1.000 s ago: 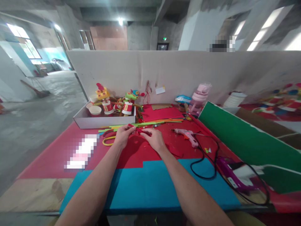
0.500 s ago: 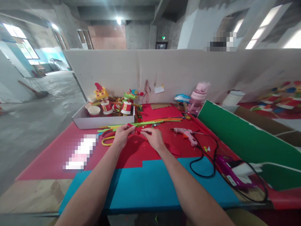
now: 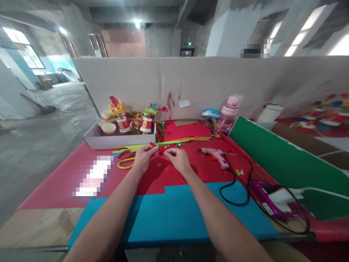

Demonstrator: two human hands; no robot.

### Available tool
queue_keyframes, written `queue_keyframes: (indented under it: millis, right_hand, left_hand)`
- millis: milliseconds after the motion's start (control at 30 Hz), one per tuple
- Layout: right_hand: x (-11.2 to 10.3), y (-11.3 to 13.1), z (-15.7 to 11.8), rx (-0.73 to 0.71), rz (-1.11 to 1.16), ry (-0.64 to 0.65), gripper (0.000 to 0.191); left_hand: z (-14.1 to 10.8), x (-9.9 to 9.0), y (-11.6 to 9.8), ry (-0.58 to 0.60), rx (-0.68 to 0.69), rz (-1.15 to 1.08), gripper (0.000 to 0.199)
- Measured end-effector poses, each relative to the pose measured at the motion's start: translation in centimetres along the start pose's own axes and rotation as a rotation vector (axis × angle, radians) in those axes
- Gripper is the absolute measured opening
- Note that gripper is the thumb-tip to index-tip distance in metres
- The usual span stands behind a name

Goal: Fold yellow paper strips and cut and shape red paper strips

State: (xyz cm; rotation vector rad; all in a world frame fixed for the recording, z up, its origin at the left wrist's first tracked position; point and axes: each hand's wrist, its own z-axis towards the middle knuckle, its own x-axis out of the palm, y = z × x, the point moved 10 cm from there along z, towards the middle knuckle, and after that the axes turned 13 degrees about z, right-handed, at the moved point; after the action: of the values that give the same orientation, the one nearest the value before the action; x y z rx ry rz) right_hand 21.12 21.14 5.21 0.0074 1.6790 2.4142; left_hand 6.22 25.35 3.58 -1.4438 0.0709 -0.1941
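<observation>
My left hand is pinched on a small red piece above the red table covering. Close by on the right, my right hand has its fingertips pressed together; whatever they hold is too small to name. A narrow gap lies between the two hands. Scissors with yellow handles lie beside my left hand. Behind both hands are green and orange strips. A pink glue gun rests to the right of my right hand.
A white box with paper cups and cup figures stands at the back left. Blue sheets cover the front edge. On the right are a black cable, a purple device and a green panel.
My right hand has moved very slightly right, widening the gap between the hands. The red piece in my left hand is tilted a little differently.
</observation>
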Motion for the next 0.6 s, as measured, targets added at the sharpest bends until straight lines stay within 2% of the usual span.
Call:
queue_keyframes:
  millis: [133, 267, 433, 600]
  right_hand:
    - [0.2, 0.2, -0.1, -0.028, -0.038, -0.001, 0.019]
    - [0.6, 0.3, -0.2, -0.039, -0.054, 0.016, 0.019]
    - [0.7, -0.5, 0.0, 0.024, -0.013, 0.057, 0.019]
    - [1.1, -1.6, -0.2, 0.129, 0.089, 0.11, 0.018]
  left_hand:
    - [-0.4, 1.2, 1.1, 0.024, -0.025, 0.096, 0.032]
    - [-0.4, 1.0, 1.6, -0.03, -0.042, 0.094, 0.034]
    - [0.1, 0.1, 1.7, -0.036, -0.064, 0.044, 0.033]
    - [0.8, -1.8, 1.2, -0.058, -0.057, -0.017, 0.031]
